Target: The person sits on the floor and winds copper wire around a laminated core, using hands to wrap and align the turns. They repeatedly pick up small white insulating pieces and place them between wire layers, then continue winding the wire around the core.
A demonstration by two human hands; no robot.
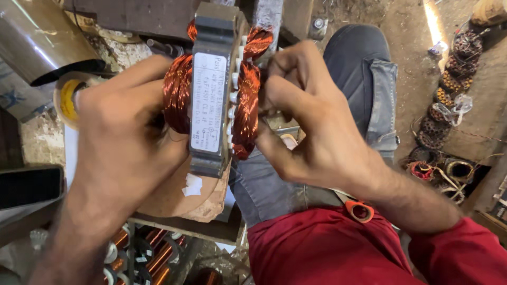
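- Two hands grip one motor core (211, 89), upright above your lap.
- Your left hand (124, 142) clasps its copper coil (177, 92).
- Your right hand (311, 124) pinches the opposite coil (245, 105).
- Wire spools (142, 258) sit below.

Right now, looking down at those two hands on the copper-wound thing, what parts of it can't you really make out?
All from the head view:
- The motor stator: its far face and centre bore are turned edge-on, out of sight.
- The left hand: its fingertips are hidden behind the copper winding.
- The right hand: its fingertips are motion-blurred against the winding, so what they pinch is unclear.
- The wire spools: cut off by the bottom edge.
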